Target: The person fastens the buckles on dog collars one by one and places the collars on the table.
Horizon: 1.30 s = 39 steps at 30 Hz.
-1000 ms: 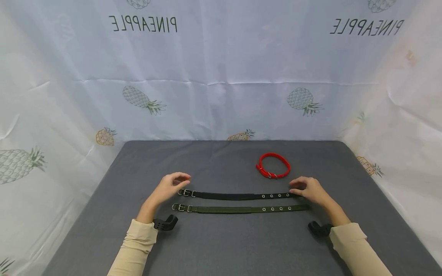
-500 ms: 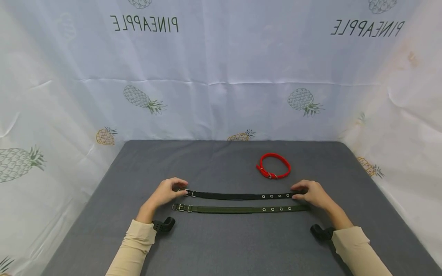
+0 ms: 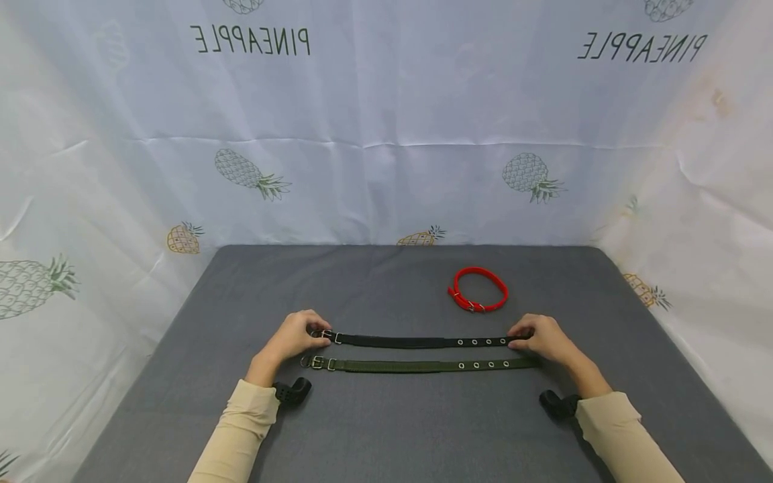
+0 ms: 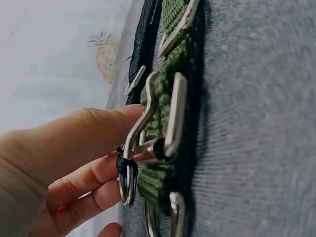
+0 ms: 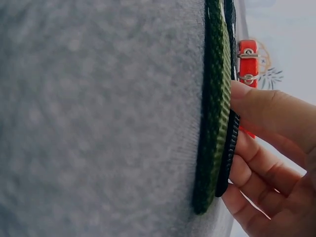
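A black collar (image 3: 417, 342) lies stretched straight across the grey tabletop (image 3: 386, 429). My left hand (image 3: 315, 333) pinches its buckle end and my right hand (image 3: 515, 339) pinches its holed tip. Just in front of it, parallel, lies a green collar (image 3: 423, 366), untouched. In the left wrist view the thumb and fingers of my left hand (image 4: 98, 143) close on the black collar's metal ring, right behind the green collar's buckle (image 4: 168, 113). Seen from the right wrist, my right hand (image 5: 247, 123) has its thumb over the black strap (image 5: 223, 177) beside the green strap (image 5: 215, 98).
A red collar (image 3: 480, 290), buckled into a loop, lies behind the right hand and shows as a red strip (image 5: 248, 59) in the right wrist view. White pineapple-print cloth (image 3: 386, 134) walls the table at the back and both sides.
Both hands have come down onto the ends of the black collar; the left closed in on the buckle end, the right settled on the tip. The collars have barely shifted.
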Motion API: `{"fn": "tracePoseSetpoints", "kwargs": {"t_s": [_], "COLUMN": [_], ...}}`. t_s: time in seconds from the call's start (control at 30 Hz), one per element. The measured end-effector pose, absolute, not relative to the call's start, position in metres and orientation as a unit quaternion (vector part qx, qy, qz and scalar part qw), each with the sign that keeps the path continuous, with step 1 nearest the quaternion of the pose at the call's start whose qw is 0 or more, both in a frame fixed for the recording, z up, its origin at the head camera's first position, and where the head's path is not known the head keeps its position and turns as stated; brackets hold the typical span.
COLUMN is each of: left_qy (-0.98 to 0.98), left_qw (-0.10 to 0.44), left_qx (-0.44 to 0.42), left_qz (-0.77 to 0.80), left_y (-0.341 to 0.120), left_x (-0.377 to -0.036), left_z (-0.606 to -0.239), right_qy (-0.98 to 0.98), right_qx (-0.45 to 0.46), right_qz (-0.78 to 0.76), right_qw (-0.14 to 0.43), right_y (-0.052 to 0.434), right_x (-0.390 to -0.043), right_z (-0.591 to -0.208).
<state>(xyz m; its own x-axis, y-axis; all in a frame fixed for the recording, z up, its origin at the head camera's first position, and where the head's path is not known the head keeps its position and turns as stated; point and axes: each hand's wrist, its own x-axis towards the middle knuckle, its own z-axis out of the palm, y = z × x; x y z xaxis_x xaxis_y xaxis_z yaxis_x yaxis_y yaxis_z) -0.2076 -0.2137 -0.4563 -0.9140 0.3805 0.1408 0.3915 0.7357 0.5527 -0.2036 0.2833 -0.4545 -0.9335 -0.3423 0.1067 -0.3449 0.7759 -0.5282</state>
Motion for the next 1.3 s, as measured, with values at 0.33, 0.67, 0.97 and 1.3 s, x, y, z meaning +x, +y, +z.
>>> {"fn": "tracePoseSetpoints", "kwargs": {"t_s": [0.33, 0.67, 0.97, 1.3], "left_qy": [-0.927, -0.939, -0.934, -0.923], "left_qw": [0.017, 0.012, -0.002, 0.016], "left_qx": [-0.199, -0.173, -0.145, -0.134], "left_qz": [-0.318, -0.297, -0.327, -0.361], "left_y": [-0.214, -0.215, -0.216, -0.22], "left_x": [-0.207, -0.202, -0.199, -0.197], "left_z": [-0.457, -0.445, -0.426, -0.41], "right_qy": [-0.941, -0.946, -0.941, -0.935], "right_qx": [0.189, 0.162, 0.137, 0.138], "right_qz": [0.281, 0.28, 0.306, 0.328], "right_qw": [0.001, -0.032, -0.052, -0.013], "right_y": [0.284, 0.284, 0.284, 0.283], "right_x": [-0.203, -0.203, -0.201, -0.199], "right_z": [-0.451, -0.443, -0.426, -0.412]}}
